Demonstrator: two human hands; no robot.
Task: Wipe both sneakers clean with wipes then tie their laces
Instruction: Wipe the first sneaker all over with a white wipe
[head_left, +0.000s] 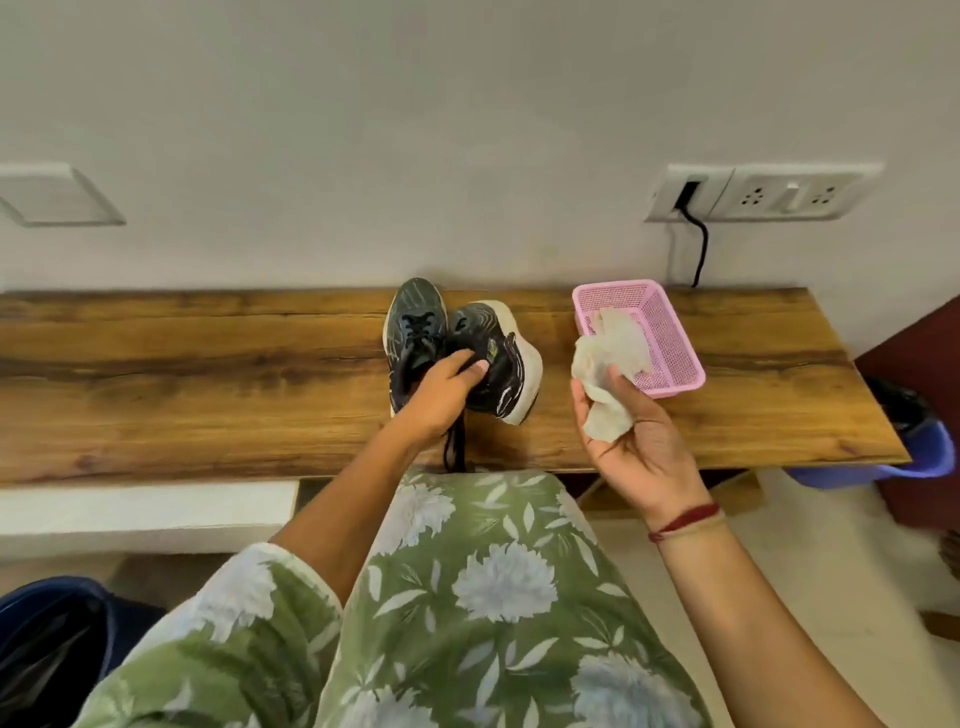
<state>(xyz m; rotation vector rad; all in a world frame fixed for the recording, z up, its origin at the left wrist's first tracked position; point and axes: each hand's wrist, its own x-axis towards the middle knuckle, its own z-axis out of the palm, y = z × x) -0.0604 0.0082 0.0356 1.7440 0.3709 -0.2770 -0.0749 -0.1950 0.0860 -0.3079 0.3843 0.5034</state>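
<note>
Sneaker (501, 351) tilted up left of the pink basket (672, 332), left grip (441, 395) clamped on it; right grip (639, 447) pinches a wipe (595, 364) at the basket's near corner.

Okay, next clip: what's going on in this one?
A person works at a wooden table. The left hand grips one dark sneaker, tipped sideways, laces dangling loose. The right hand holds a crumpled wipe near a pink basket with more wipes inside. The second sneaker rests on the table beside the first.
</note>
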